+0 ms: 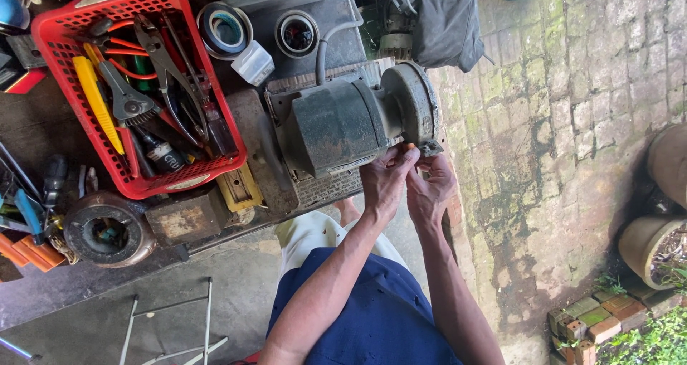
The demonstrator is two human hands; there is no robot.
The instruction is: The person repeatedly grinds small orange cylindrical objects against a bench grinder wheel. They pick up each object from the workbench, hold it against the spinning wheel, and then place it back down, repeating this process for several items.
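Both hands are up at the near edge of the bench grinder (351, 122), a grimy dark-green motor lying across the workbench (43, 129). The left hand (385, 182) has its fingers curled closed, pinching a small orange-tipped piece (408, 147) against the underside of the wheel guard (411, 104). The right hand (431, 190) sits just beside it, touching it, fingers bent in toward the same spot by a little metal bracket (431, 149); whether it actually grips anything, I cannot tell.

Left of the grinder, a red plastic basket (54, 28) is crammed with pliers (161, 57), cutters and a yellow-handled tool (96, 100). Beyond it, on the far side, two rolls of tape (224, 30) and (297, 33) and a small clear plastic container (252, 63). A grey cable (325, 39) loops from the far side down to the motor. Near the bench's front edge lie a rusty block (186, 218), a round metal housing (107, 229) and orange-handled tools (28, 250).

On the far right of the grinder, a dark cloth bag (447, 25). Off to the right, mossy brick paving (565, 157), pots (655, 243) and loose bricks (594, 322). The person's blue shorts (379, 315) fill the near foreground.
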